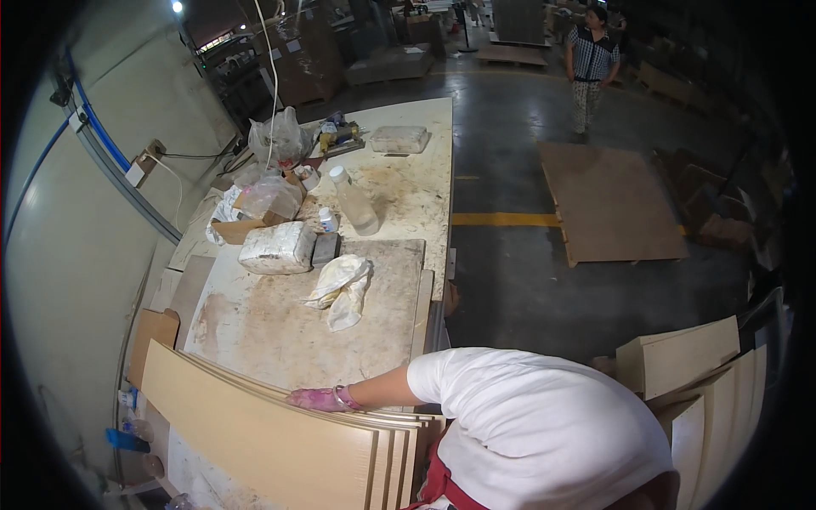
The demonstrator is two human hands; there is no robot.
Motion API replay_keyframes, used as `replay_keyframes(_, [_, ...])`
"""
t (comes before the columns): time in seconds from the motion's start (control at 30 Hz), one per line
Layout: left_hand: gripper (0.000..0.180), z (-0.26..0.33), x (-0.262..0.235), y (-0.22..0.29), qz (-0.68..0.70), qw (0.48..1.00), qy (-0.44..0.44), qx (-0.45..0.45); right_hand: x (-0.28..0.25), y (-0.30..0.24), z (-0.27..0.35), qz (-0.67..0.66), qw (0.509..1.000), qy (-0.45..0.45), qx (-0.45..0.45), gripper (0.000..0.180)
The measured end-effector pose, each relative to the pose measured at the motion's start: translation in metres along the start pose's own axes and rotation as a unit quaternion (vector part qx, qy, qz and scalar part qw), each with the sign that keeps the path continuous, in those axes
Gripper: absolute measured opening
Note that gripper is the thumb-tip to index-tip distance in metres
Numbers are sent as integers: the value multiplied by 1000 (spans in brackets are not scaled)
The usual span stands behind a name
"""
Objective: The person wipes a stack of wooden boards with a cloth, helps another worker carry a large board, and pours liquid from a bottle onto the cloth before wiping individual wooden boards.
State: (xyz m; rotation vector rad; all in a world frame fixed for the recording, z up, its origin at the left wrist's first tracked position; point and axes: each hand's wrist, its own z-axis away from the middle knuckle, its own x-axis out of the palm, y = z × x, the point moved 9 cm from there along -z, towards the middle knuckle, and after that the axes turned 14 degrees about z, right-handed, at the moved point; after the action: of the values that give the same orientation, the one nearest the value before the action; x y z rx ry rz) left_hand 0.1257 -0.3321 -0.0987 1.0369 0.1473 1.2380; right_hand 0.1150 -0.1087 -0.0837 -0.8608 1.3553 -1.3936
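My right hand (321, 399), in a pink glove with a band at the wrist, lies along the far edge of a stack of cream boards (255, 425). Its fingers appear stretched out along that edge, pointing left. The boards are long and flat, several together, with their ends stepped at the right. My white-sleeved right arm (387, 389) reaches over to them from the right. My left hand does not show. Beyond the stack, a crumpled pale cloth (342, 285) rests on a stained board (255, 319) on the workbench.
A white wrapped block (278, 248), a clear bottle (355, 204), a small white bottle (328, 219) and plastic bags (280, 140) crowd the bench. A yellow power tool (338, 136) lies farther back. More boards (680, 357) stand at right. A person (592, 68) stands beyond a brown floor panel (608, 202).
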Motion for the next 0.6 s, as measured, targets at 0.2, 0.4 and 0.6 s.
replay_keyframes(0.2, [64,-5,4,-2,4,1000,-9,-14,22,92,-57,-116,990,1,-76,66])
replay_keyframes(0.4, [64,-2,-40,-4,65,997,32,-25,35,26,35,97,995,-28,-9,61])
replay_keyframes(0.6, [64,-18,-25,5,120,993,14,-6,-4,50,61,-17,995,64,72,59])
